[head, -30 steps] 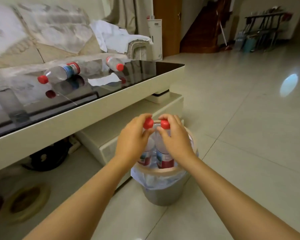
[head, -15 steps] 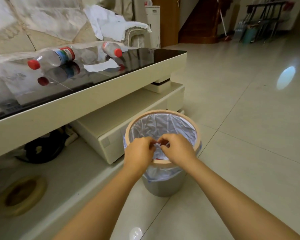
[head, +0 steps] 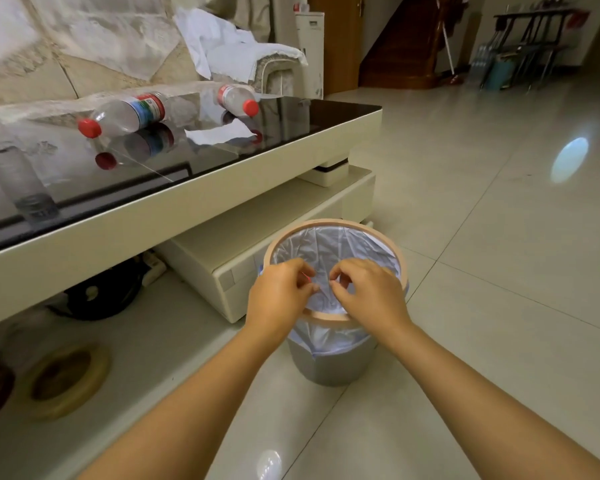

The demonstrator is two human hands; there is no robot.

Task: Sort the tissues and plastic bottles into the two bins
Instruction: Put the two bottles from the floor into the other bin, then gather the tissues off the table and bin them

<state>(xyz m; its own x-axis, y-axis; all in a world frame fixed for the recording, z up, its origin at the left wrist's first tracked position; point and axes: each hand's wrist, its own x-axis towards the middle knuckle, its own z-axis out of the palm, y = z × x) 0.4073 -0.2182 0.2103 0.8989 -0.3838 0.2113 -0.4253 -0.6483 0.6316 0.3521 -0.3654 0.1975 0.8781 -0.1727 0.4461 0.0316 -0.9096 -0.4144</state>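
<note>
bottles: two [head: 129,114] [head: 237,100] lay on the desk [head: 222,178] beside a tissue [head: 220,134]. left hand [head: 279,296], right hand [head: 369,292] over bin [head: 333,317], grip curled; contents not discernible. step: bottle drop. next: reach far-left for desk bottles.

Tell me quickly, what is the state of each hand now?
Left hand: fingers curled over the bin; whether they hold anything cannot be told.
Right hand: the same, cannot be told.
</note>
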